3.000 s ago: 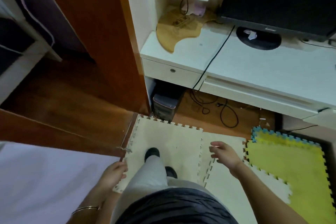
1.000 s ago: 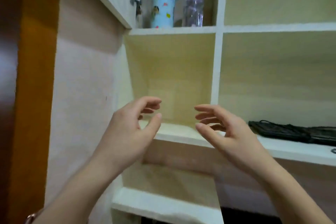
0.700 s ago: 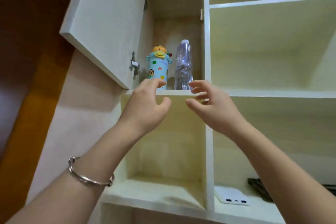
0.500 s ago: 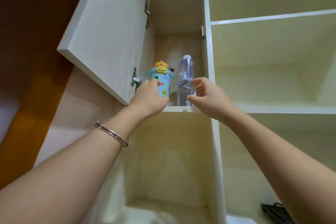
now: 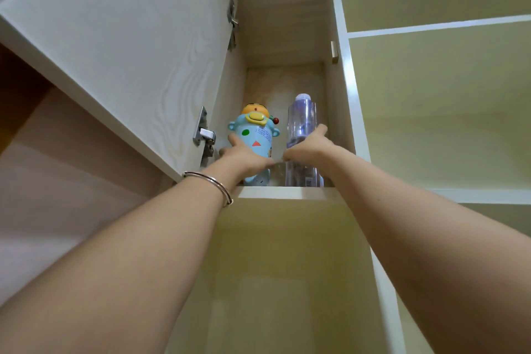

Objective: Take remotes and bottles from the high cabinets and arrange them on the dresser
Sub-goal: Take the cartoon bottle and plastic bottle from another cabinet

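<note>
Head view: both arms raised to top-left cabinet shelf (image 5: 283, 192), door (image 5: 120, 46) swung open. My left hand (image 5: 246, 158) is wrapped around blue cartoon bottle (image 5: 255, 135); my right hand (image 5: 309, 146) is wrapped around clear bottle (image 5: 301, 121). Both bottles upright, side by side, bases on shelf. Bracelet (image 5: 212, 182) on left wrist.

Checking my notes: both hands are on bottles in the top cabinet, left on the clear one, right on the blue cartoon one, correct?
Swapped: the head view shows the left hand on the blue cartoon bottle, the right hand on the clear plastic bottle.
</note>
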Motion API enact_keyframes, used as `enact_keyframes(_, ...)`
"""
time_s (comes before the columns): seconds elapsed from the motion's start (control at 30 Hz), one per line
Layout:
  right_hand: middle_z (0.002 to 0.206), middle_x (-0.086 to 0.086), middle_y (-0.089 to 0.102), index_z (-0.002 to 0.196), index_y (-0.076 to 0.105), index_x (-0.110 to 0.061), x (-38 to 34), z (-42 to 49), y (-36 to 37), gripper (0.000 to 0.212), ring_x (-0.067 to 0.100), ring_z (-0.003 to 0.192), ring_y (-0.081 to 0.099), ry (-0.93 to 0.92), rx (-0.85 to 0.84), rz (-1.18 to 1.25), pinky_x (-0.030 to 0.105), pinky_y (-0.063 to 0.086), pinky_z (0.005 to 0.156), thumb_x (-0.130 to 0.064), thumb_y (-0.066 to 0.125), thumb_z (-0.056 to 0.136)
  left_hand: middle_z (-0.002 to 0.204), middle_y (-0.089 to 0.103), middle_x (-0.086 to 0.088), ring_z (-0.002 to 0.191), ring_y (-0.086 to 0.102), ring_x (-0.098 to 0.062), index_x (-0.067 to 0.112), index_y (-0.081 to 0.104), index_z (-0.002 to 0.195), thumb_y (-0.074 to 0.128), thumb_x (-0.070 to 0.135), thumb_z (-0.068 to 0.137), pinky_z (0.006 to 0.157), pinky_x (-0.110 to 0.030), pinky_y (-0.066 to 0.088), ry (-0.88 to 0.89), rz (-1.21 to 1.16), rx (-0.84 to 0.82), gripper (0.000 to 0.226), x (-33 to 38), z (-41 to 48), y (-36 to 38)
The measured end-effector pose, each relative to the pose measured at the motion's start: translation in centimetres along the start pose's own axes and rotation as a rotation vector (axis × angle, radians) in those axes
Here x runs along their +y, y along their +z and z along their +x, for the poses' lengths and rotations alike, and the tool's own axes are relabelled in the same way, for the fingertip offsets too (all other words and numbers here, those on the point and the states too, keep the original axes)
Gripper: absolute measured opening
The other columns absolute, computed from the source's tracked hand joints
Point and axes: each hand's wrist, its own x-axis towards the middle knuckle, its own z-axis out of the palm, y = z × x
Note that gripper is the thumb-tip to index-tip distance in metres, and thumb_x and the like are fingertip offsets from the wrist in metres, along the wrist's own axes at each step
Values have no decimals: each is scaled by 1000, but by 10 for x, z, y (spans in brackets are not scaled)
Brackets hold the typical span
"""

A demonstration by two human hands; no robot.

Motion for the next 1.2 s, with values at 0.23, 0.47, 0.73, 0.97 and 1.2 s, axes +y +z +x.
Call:
enact_keyframes(0.23, 148, 20, 26, 145, -11, -3, 5, 11, 2, 101, 35, 135, 33, 59, -49, -80, 38, 31, 109, -23, 66, 84, 133, 44, -16, 117, 51, -31, 4, 12, 138, 77, 34, 70, 87, -37, 45, 22, -26, -28, 99, -9, 13, 5)
enact_keyframes(0.47, 131, 14, 47, 142, 6, -21, 9, 4, 9, 95, 32, 114, 54, -110, 119, 116, 38, 50, 92, -19, 71, 73, 125, 50, -17, 109, 56, -34, 8, 22, 129, 77, 37, 65, 80, -34, 47, 136, 25, 126, 89, -6, 3, 0)
enact_keyframes(0.73, 141, 16, 35, 147, -12, -28, -2, -31, -4, 107, 33, 125, 45, -315, 221, 183, 45, 42, 100, -29, 68, 77, 128, 50, -18, 114, 53, -36, 8, 18, 137, 74, 41, 66, 86, -38, 45, 234, -52, 257, 96, 6, -31, -17)
enact_keyframes(0.97, 135, 11, 48, 147, 3, -27, -23, -71, -38, 109, 29, 118, 53, -403, 192, 271, 41, 48, 97, -30, 71, 63, 124, 57, -10, 111, 57, -29, 10, 31, 132, 81, 33, 62, 83, -33, 47, 277, -173, 303, 89, 19, -71, -55)
enact_keyframes(1.2, 130, 2, 57, 141, 10, -36, -11, -111, -74, 111, 23, 115, 59, -369, 192, 378, 43, 48, 99, -39, 71, 49, 91, 53, 15, 95, 57, -17, 18, 34, 125, 83, 28, 57, 74, -23, 46, 314, -406, 267, 84, 22, -136, -68)
